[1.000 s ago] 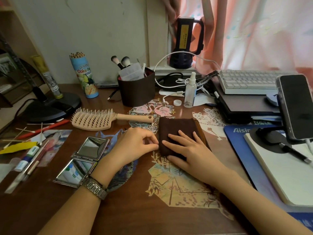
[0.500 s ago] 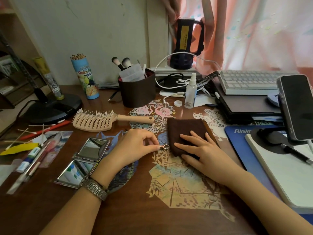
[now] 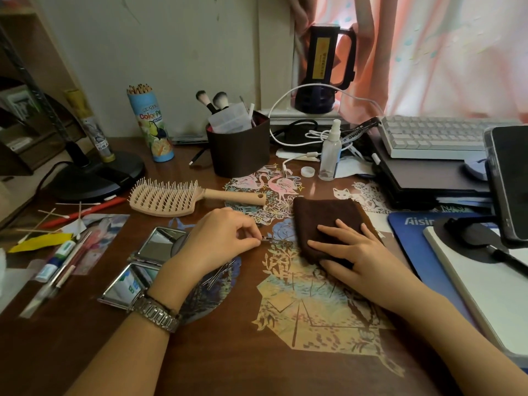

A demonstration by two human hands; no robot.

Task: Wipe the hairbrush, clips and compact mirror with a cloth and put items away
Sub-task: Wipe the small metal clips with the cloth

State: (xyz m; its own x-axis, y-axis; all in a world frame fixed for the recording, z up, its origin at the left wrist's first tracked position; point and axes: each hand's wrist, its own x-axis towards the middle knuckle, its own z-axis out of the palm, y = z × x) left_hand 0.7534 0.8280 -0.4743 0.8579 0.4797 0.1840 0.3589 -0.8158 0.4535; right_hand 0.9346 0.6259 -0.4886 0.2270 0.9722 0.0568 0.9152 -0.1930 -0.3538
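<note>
While the clip [image 3: 273, 240] is pinched by just the fingertips of the left hand [image 3: 221, 238], one end of it seems to run toward the cloth [image 3: 325, 218], though it can't be made out whether that end is tucked under the edge or only lying beside it. The cloth is pressed flat to the desk [image 3: 214, 352] by the right hand [image 3: 353, 252], fingers straight and spread, nothing gripped.

Stuff that could be botched from here, as a guess:

- The clip is thin and held only at one end, so it could be dropped or twisted out of the pinch if it gets dragged against the cloth too hard.
- Since the cloth is only pinned by a flat palm, it could be bunched up or slid toward the notebook [image 3: 485, 295] if the pull is sideways.
- More clips [image 3: 220, 274] are heaped under the left wrist, touching or nearly so; they could easily be scattered by a wrist move, and the wiped and unwiped ones mixed up.
- The mirror [image 3: 143, 264] is lying open just left of that wrist, glass up, so it could be smudged or knocked by the forearm.

The hairbrush [image 3: 183, 197] is parked behind the left hand, bristles up, well apart from the action. Nothing looks put away yet, so plenty of the task is judged to be left.
</note>
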